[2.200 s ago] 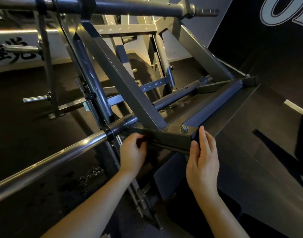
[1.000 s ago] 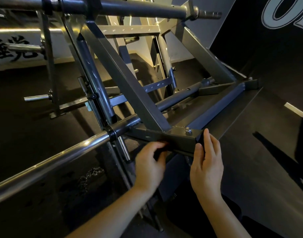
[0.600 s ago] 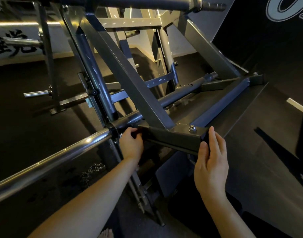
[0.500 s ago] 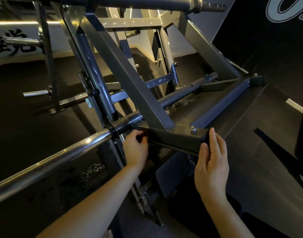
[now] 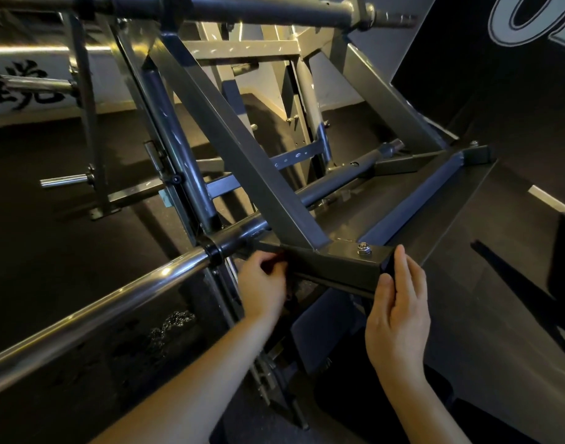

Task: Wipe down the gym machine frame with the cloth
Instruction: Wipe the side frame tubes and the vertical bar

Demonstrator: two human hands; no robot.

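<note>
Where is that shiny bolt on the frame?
The bolt sits right of centre in the head view, atop the end of the dark square tube, just left of the fingertips of the right hand.

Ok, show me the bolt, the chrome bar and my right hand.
bolt [image 5: 364, 249], head view, on the nut's top.
chrome bar [image 5: 98, 315], head view, midway along its shiny shaft.
right hand [image 5: 399, 315], head view, on the back of the hand.
</note>
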